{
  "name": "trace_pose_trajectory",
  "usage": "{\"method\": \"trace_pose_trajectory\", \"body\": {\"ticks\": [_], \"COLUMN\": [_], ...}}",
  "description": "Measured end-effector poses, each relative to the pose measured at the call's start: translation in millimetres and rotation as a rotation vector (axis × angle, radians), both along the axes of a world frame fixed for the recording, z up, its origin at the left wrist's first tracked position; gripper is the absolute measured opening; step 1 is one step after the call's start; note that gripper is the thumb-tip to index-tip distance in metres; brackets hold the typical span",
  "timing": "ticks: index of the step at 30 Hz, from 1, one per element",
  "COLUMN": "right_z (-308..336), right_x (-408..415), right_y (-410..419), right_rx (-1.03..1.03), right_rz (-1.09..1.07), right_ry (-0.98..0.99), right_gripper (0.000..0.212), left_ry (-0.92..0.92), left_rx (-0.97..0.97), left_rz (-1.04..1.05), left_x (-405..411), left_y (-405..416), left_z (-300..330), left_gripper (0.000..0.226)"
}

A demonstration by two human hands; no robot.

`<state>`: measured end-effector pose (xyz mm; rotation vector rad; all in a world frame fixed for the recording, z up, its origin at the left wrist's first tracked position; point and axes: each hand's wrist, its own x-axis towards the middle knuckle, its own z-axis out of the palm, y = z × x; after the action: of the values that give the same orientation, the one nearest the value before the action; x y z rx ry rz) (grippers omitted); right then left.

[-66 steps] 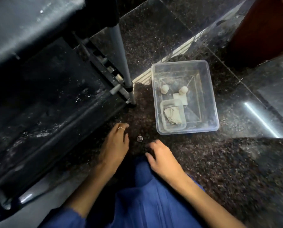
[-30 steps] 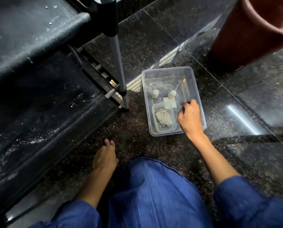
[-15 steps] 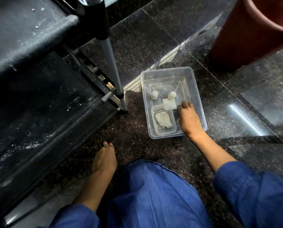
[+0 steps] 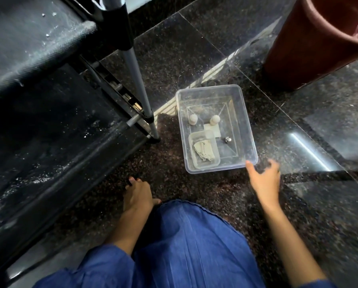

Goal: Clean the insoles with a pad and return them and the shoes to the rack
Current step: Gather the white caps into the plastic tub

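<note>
Nowhere legible writing; clear plastic box [image 4: 249, 129] unlabelled

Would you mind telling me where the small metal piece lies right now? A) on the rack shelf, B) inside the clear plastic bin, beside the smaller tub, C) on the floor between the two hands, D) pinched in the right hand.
B: the small metal piece sits on the bottom of the clear plastic bin, just right of the smaller tub, while the right hand is outside the bin and holds nothing.
</note>
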<state>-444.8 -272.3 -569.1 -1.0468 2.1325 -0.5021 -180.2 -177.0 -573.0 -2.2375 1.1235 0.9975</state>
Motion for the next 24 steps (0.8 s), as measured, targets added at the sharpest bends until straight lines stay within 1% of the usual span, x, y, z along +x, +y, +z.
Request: {"method": "trace_pose_trajectory", "body": {"ticks": [1, 2, 3, 4, 5, 7, 9, 12, 15, 19, 21, 24], "right_z": [-7, -9, -12, -11, -12, -13, -14, -15, -17, -16, -15, -10], "right_x": [2, 7, 14, 21, 29, 42, 52, 57, 61, 74, 86, 108], "right_y": [5, 11, 14, 16, 16, 13, 5, -12, -31, -65, -82, -105], "right_rx": [0.072, 0.128, 0.161, 0.171, 0.157, 0.088, 0.027, -0.032, -0.106, -0.126, -0.114, -0.123], "right_rz": [-0.136, -0.275, -0.372, -0.409, -0.411, -0.415, -0.445, -0.421, -0.372, -0.261, -0.216, -0.14], "right_ry": [-0.192, -0.409, -0.602, -0.724, -0.795, -0.868, -0.873, -0.791, -0.693, -0.601, -0.614, -0.701], "right_gripper": [0.081, 0.079, 0.073, 0.066, 0.06, 0.047, 0.034, 0.021, 0.021, 0.024, 0.023, 0.02], "left_ry": [-0.001, -0.001, -0.005, -0.009, -0.014, -0.026, -0.051, -0.084, -0.104, -0.129, -0.141, -0.152], "left_rx": [-0.006, -0.012, -0.02, -0.026, -0.028, -0.034, -0.047, -0.061, -0.073, -0.084, -0.094, -0.112], "left_rz": [0.008, 0.018, 0.029, 0.039, 0.048, 0.057, 0.045, 0.007, -0.013, -0.038, -0.052, -0.059], "left_x": [-2, -4, -5, -5, -6, -7, -8, -8, -8, -8, -8, -8], "left_y": [-2, -4, -6, -8, -9, -11, -12, -11, -11, -10, -8, -7], "left_z": [-1, -2, -2, -2, -1, -1, -3, -6, -10, -13, -14, -15], "left_gripper": [0.079, 0.073, 0.068, 0.065, 0.063, 0.061, 0.058, 0.052, 0.049, 0.048, 0.048, 0.045]}}
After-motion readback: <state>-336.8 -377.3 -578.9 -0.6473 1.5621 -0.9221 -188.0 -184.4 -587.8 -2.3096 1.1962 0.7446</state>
